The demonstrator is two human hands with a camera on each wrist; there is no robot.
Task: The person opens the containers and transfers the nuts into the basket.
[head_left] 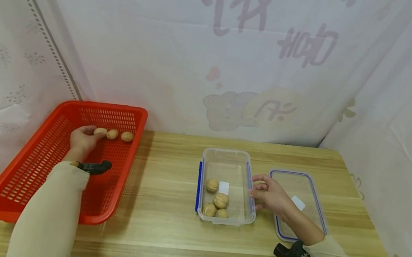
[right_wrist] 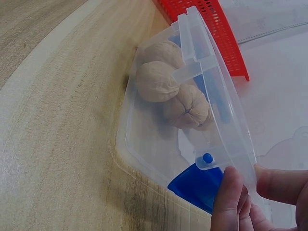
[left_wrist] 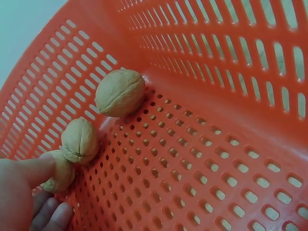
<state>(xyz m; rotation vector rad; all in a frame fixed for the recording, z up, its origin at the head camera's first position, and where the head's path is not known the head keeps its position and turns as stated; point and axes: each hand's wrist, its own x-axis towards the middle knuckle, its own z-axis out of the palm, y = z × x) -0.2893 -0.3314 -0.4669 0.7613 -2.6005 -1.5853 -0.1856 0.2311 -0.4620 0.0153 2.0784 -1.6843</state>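
Inside the red plastic basket [head_left: 100, 213], my left hand [head_left: 83, 140] has thumb and fingers around a walnut [left_wrist: 58, 173] by the far wall. A second walnut [left_wrist: 80, 140] sits right against that one, and a third walnut [left_wrist: 120, 93] lies near the basket's corner. My right hand [head_left: 270, 196] holds the right side of a clear plastic box [head_left: 224, 220], its thumb and fingers at the rim beside a blue side latch [right_wrist: 198, 186]. Several walnuts [head_left: 221, 200] are gathered at the near left of the box.
To the right of the box, partly beneath my right forearm, lies a clear lid [head_left: 309, 188] with a blue seal. Everything stands on a wood-grain table [head_left: 159, 230]. A printed white curtain [head_left: 182, 74] hangs behind and along both sides.
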